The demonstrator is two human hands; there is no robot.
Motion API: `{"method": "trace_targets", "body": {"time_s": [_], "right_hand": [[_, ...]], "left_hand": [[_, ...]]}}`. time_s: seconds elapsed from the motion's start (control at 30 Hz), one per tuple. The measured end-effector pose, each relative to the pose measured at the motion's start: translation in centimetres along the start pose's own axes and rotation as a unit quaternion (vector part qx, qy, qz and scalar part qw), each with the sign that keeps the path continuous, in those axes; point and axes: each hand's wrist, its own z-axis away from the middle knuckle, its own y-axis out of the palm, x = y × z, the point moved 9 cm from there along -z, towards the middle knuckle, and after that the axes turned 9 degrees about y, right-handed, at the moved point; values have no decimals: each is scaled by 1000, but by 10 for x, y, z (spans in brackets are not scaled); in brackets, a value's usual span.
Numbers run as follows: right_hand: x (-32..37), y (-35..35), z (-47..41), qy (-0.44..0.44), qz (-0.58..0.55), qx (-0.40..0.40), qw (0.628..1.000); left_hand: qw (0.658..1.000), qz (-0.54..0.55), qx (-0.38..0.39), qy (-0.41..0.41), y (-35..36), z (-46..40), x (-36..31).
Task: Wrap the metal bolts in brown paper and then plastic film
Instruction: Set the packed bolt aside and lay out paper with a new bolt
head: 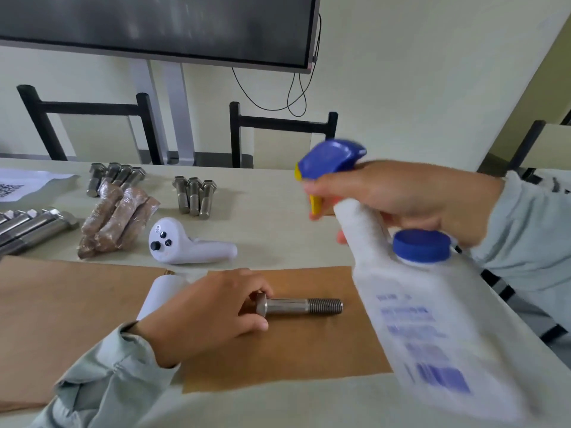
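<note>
I am holding the head of the bolt [298,305] with my left hand [205,313] on the brown paper [287,359], its long side pointing away toward my right hand [398,200], which is gripping the spray bottle [432,319] just above it.

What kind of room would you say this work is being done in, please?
Probably a meeting room or classroom: a large wall screen on a stand, black chairs behind a long pale table.

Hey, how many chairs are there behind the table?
3 in view: one chair behind the table's left end, one behind its middle, and one at the far right, partly cut off. Others may sit outside the frame.
</note>
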Motion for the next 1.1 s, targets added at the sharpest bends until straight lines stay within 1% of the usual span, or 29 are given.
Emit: {"method": "trace_targets", "body": {"time_s": [0.1,0.2,0.4,0.53,0.67,0.7,0.77,0.83,0.9,0.93,0.97,1.0,1.1], "right_hand": [[-30,31,19,61,38,85,994],[-65,47,34,127,85,126,980],[-103,54,37,197,96,124,968],[-101,49,36,185,97,111,972],[-83,32,41,148,92,90,981],[-76,25,43,135,87,78,984],[-58,5,41,95,76,24,992],[-39,-24,33,45,63,-61,995],[-19,-54,21,-11,45,-149,988],[-10,-67,16,-39,31,-193,980],[-3,-80,10,-65,13,-234,970],[2,-90,4,-89,-7,-269,959],[10,-106,-15,-160,-82,-327,928]], "left_hand": [[1000,2,5,-8,2,0,2],[1000,12,9,-14,3,0,3],[1000,10,11,-3,4,1,3],[1000,4,18,-15,3,2,2],[997,-33,-64,8,-26,5,-16],[997,-26,-68,14,-29,8,-22],[999,-21,-26,41,-19,14,-39],[996,-24,38,77,1,19,-57],[992,-35,68,97,16,25,-67],[990,-59,65,112,18,26,-71],[987,-100,45,118,15,27,-72],[985,-128,30,111,12,28,-72],[978,-144,-30,148,8,31,-78]]}}
